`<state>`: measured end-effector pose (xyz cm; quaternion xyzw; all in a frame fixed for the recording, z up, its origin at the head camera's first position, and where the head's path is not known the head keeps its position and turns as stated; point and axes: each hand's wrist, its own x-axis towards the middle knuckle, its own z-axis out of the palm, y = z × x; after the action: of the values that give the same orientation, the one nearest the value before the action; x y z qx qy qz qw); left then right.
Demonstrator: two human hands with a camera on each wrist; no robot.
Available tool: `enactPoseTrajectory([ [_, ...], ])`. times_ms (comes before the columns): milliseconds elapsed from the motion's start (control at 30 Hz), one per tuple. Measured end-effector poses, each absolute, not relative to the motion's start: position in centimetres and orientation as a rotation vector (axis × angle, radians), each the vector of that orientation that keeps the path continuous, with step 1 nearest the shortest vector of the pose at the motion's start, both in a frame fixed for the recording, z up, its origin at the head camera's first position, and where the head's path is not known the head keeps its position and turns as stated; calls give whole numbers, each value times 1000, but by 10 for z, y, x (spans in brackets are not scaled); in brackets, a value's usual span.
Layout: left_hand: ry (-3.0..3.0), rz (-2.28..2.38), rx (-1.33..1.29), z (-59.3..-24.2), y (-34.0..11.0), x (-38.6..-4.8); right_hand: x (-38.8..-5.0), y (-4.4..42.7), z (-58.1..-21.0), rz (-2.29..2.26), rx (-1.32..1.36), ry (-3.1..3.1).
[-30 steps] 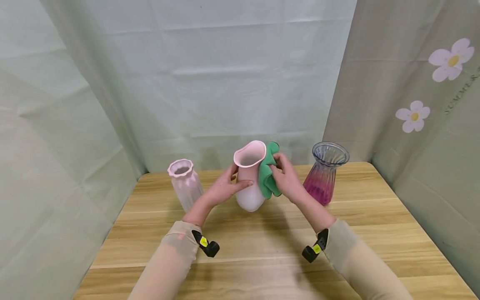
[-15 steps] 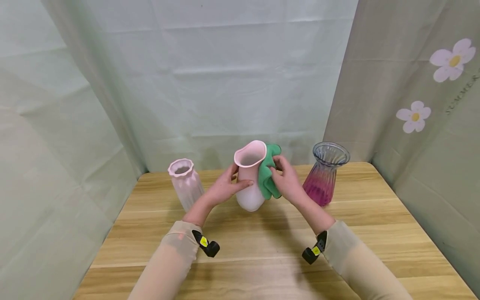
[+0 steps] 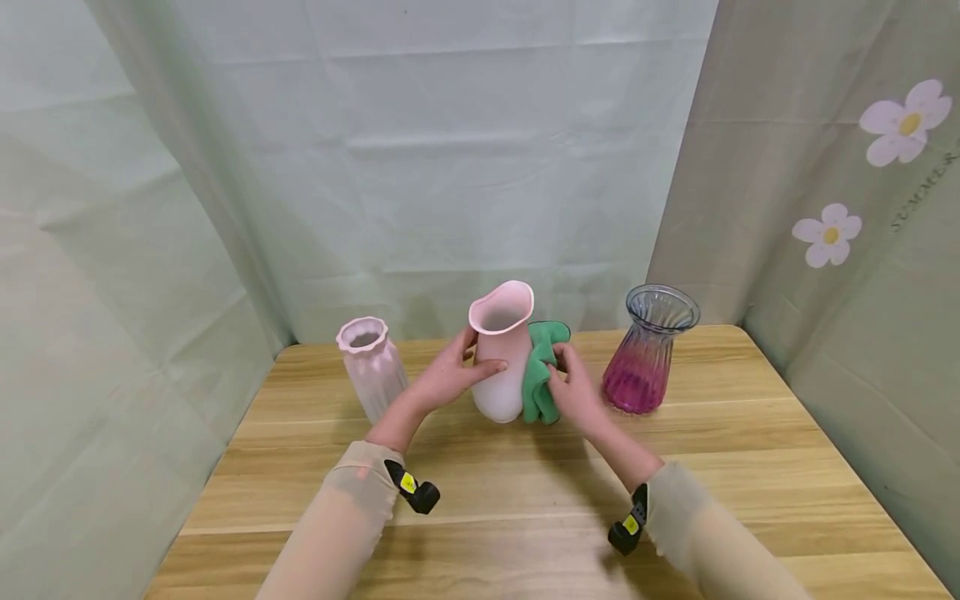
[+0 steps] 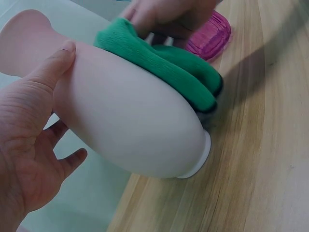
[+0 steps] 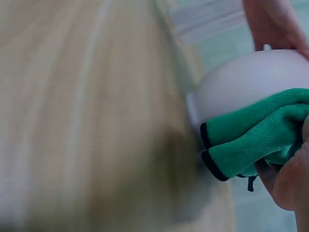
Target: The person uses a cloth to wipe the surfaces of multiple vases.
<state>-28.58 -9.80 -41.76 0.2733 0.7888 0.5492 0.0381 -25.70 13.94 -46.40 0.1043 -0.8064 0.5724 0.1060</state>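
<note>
Fabric (image 3: 480,167) in pale green hangs behind and to the left of the wood-grained counter (image 3: 495,517), with creases across it; the right side turns taupe and bears 2 white flowers (image 3: 909,124) and lettering (image 3: 925,192) that the picture's edge cuts off. Mid-counter, towards the back, the left grip (image 3: 453,373) holds a pink-and-white vase (image 3: 502,398), its thumb across the front, most of its fingers hidden behind. The right grip (image 3: 576,387) pinches a green cloth (image 3: 538,382) against the vase's right side. A ribbed pale vase (image 3: 372,375) stands to the left, its lower part partly behind the forearm; a blue-and-magenta glass vase (image 3: 642,362) stands to the right. Both sleeves (image 3: 330,525) run out of view, and the right wrist view blurs the wood. Whether the held vase's base touches the counter is hard to tell.
</note>
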Motion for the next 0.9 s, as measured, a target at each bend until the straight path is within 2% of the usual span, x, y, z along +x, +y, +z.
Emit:
enactPoseTrajectory([
  [200,2415,1681,830,-417,-99,-285,-250,139,-491,1782,214,-2408],
  [400,2405,1675,789,-416,-99,-283,-250,142,-500,1828,216,-2393],
  [900,2581,1838,527,-410,-77,-257,-243,170,-470,1861,221,-2322],
])
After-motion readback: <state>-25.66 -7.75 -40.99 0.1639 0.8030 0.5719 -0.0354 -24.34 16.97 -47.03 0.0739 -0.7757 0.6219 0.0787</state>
